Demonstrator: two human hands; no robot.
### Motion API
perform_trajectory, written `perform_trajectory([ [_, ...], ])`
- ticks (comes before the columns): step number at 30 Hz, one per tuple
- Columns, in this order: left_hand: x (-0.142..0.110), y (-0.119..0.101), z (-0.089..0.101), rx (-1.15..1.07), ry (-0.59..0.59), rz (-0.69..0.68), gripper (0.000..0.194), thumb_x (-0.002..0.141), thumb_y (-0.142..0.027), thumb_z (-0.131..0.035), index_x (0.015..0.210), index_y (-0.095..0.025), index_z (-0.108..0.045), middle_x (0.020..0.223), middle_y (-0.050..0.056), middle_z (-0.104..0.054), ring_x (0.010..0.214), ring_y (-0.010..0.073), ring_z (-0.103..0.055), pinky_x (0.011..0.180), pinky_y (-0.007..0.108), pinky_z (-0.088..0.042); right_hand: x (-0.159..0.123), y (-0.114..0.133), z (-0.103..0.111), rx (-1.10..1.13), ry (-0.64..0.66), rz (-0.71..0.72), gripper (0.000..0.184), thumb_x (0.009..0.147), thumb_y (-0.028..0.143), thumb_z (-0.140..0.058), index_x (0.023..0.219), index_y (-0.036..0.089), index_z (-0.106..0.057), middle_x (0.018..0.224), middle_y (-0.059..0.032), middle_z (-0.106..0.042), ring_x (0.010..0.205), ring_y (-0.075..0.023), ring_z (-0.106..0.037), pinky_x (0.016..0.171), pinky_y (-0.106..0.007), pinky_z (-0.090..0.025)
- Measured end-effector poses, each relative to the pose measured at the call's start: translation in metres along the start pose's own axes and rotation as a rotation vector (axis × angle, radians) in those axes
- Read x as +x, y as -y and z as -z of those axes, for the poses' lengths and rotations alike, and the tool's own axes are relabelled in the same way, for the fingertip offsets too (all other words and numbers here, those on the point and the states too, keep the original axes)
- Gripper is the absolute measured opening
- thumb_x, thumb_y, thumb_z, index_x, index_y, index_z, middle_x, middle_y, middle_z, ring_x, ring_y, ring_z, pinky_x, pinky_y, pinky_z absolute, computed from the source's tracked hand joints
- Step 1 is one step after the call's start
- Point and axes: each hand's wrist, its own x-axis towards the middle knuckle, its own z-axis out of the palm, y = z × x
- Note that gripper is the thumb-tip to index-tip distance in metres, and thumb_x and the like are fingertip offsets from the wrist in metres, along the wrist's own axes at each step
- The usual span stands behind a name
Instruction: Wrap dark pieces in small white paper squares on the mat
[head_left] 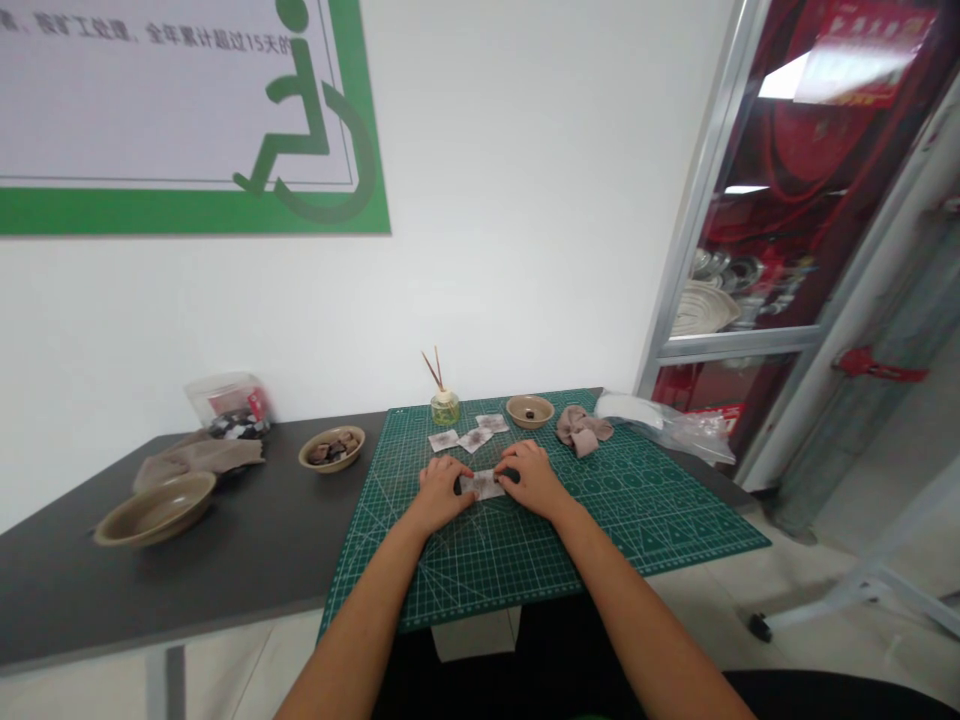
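Note:
A small pale square with a grey-brown printed pattern point(484, 484) lies on the green cutting mat point(487, 560), between my two hands. My left hand point(441, 493) has its thumb and forefinger closed at the square's left edge. At the right edge, my right hand point(534, 480) is closed with thumb and fingertips on the square. Dark patches show under the fingers of both hands; I cannot make out what they are. Just beyond lie three similar squares point(475, 438), partly overlapping.
Behind the squares stand a reed diffuser point(445, 407) and a bowl with a dark piece point(530, 411). A crumpled brown cloth point(583, 430) and plastic bag point(667, 420) lie right. Leftward are a bowl of dark pieces point(332, 449), another bowl point(156, 510), brown fabric point(196, 458) and a clear tub point(229, 405).

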Motion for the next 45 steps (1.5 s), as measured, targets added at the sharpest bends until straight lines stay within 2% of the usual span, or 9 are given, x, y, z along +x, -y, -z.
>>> perform_trajectory([
  [3, 0.0, 0.0, 0.0, 0.006, 0.002, 0.0, 0.025, 0.075, -0.034, -0.059, 0.098, -0.024, -0.062, 0.108, 0.002, -0.057, 0.106, 0.023, -0.045, 0.088, 0.038, -0.032, -0.001, 0.0, 0.0, 0.088, 0.052, 0.103, 0.012, 0.074, 0.017, -0.066, 0.083, 0.023, -0.071, 0.097, -0.0049, -0.061, 0.099, -0.0212, -0.048, 0.086, -0.038, -0.034],
  [9, 0.0, -0.001, 0.0, 0.006, 0.0, -0.001, 0.026, 0.074, -0.034, -0.06, 0.098, -0.024, -0.062, 0.108, 0.003, -0.057, 0.106, 0.0235, -0.045, 0.087, 0.037, -0.033, 0.001, -0.003, 0.002, 0.085, 0.028, 0.052, 0.008, 0.072, 0.017, -0.068, 0.079, 0.022, -0.071, 0.095, -0.0057, -0.063, 0.097, -0.0218, -0.049, 0.086, -0.039, -0.034],
  [14, -0.001, -0.002, 0.001, 0.012, -0.001, 0.004, 0.025, 0.074, -0.033, -0.06, 0.097, -0.024, -0.062, 0.107, 0.002, -0.057, 0.106, 0.0235, -0.045, 0.087, 0.038, -0.033, -0.001, -0.002, 0.006, 0.181, 0.092, 0.154, 0.01, 0.069, 0.016, -0.07, 0.078, 0.022, -0.069, 0.093, -0.0032, -0.064, 0.096, -0.0194, -0.051, 0.087, -0.037, -0.035],
  [19, 0.0, -0.001, 0.001, 0.015, 0.007, 0.003, 0.026, 0.074, -0.034, -0.06, 0.098, -0.025, -0.062, 0.108, 0.002, -0.057, 0.106, 0.0233, -0.045, 0.087, 0.038, -0.032, -0.001, -0.002, 0.006, 0.154, 0.069, 0.115, 0.008, 0.069, 0.016, -0.071, 0.075, 0.02, -0.068, 0.092, -0.0036, -0.064, 0.096, -0.02, -0.052, 0.087, -0.037, -0.034],
  [24, 0.0, -0.001, 0.001, 0.004, 0.004, 0.008, 0.025, 0.074, -0.034, -0.059, 0.097, -0.025, -0.062, 0.107, 0.002, -0.057, 0.106, 0.0233, -0.045, 0.087, 0.038, -0.032, -0.002, 0.001, 0.009, 0.182, 0.101, 0.165, 0.006, 0.07, 0.019, -0.071, 0.076, 0.021, -0.068, 0.092, -0.0024, -0.064, 0.096, -0.0188, -0.052, 0.087, -0.036, -0.035],
  [34, -0.001, -0.002, 0.001, 0.01, -0.001, 0.005, 0.025, 0.074, -0.034, -0.06, 0.097, -0.024, -0.062, 0.107, 0.002, -0.057, 0.105, 0.0231, -0.045, 0.086, 0.037, -0.032, -0.001, 0.003, 0.007, 0.17, 0.101, 0.165, 0.008, 0.07, 0.02, -0.071, 0.077, 0.022, -0.068, 0.094, -0.0024, -0.064, 0.096, -0.0192, -0.052, 0.086, -0.036, -0.034],
  [40, -0.001, -0.002, 0.002, 0.012, 0.008, 0.009, 0.025, 0.075, -0.034, -0.059, 0.098, -0.025, -0.061, 0.109, 0.002, -0.057, 0.107, 0.0231, -0.044, 0.087, 0.037, -0.032, 0.0, -0.002, 0.005, 0.101, 0.042, 0.083, 0.006, 0.069, 0.02, -0.071, 0.073, 0.02, -0.067, 0.091, -0.0034, -0.064, 0.095, -0.02, -0.051, 0.085, -0.037, -0.034],
  [45, 0.0, -0.001, 0.001, 0.015, 0.011, 0.013, 0.025, 0.075, -0.034, -0.059, 0.098, -0.025, -0.061, 0.109, 0.002, -0.056, 0.107, 0.0231, -0.044, 0.088, 0.037, -0.032, 0.0, 0.002, 0.005, 0.132, 0.086, 0.157, 0.009, 0.07, 0.018, -0.071, 0.077, 0.022, -0.068, 0.094, -0.0015, -0.064, 0.096, -0.0184, -0.051, 0.086, -0.035, -0.034],
])
